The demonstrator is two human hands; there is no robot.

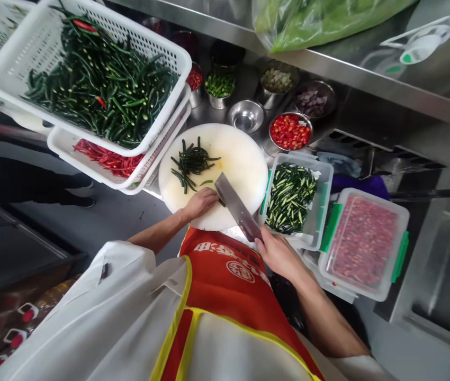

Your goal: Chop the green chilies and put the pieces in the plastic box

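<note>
My right hand (278, 251) is wrapped round the handle of a cleaver (236, 203), its broad blade slanting across the round white cutting board (244, 153). Close to the blade's left side, my left hand (202, 203) rests on the board with its fingers curled down on a green chili pepper (222, 202), of which only a short end shows by the blade. Beyond that hand lies a small pile of dark green chilies (194, 160). One loose piece of chili (206, 182) sits between the pile and the hand.
Stacked white baskets (169, 50) of green and red chilies stand left of the board. At right are a tub of cut green chilies (292, 198) and a lidded tub of minced meat (363, 238). Steel bowls, one with red chilies (290, 131), line the back beneath a shelf (328, 58).
</note>
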